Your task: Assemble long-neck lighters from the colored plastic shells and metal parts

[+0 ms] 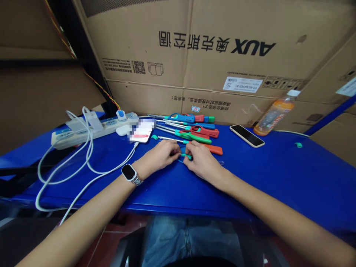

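Note:
My left hand [160,155] and my right hand [201,161] meet over the blue table [264,174], fingers curled and pinched together on a small teal part [187,156] with a thin blue piece beside it. A smartwatch [129,172] sits on my left wrist. Just behind my hands lies a row of several long-nosed lighters [191,128] with blue, red, green and orange handles. The nearest, orange one [213,149] lies right beside my right hand.
A phone [142,131] charges on a white cable [83,163] from a power strip [91,128] at the left. A second phone [247,135] and a tilted orange drink bottle [275,113] lie at the right. Large cardboard boxes [208,55] wall the back. A small teal cap [299,145] lies far right.

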A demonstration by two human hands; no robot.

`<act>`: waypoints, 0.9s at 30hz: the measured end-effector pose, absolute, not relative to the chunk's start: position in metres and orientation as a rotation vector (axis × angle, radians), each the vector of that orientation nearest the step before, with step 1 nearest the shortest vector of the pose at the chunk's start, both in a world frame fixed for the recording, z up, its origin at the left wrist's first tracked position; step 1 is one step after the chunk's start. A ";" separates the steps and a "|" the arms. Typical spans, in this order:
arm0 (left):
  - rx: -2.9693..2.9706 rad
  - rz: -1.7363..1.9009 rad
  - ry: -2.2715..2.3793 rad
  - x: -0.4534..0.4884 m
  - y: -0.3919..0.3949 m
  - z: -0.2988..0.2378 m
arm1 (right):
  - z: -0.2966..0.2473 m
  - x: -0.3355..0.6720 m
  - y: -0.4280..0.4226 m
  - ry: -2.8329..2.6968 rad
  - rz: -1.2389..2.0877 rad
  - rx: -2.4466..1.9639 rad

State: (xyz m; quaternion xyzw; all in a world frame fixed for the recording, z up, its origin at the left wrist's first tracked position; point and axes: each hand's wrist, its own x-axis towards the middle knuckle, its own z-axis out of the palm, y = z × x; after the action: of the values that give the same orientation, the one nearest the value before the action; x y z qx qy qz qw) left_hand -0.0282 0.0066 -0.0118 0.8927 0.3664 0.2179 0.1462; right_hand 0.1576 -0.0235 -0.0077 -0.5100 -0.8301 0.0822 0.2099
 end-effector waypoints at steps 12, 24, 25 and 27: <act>2.609 0.660 1.009 -0.029 0.006 -0.014 | -0.001 0.173 -0.022 -2.345 0.454 -1.327; 2.610 0.668 0.994 -0.032 0.009 -0.019 | -0.005 0.175 -0.022 -2.281 0.438 -1.301; 2.612 0.667 0.991 -0.032 0.009 -0.019 | -0.005 0.175 -0.021 -2.283 0.438 -1.300; 2.611 0.669 0.991 -0.032 0.008 -0.018 | -0.006 0.176 -0.021 -2.285 0.415 -1.299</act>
State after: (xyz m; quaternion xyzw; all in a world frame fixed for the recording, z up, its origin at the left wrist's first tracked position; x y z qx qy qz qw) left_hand -0.0319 0.0083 -0.0185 0.9010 0.3419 0.2309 0.1344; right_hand 0.1758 -0.0214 -0.0057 -0.4741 -0.8340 0.1515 0.2381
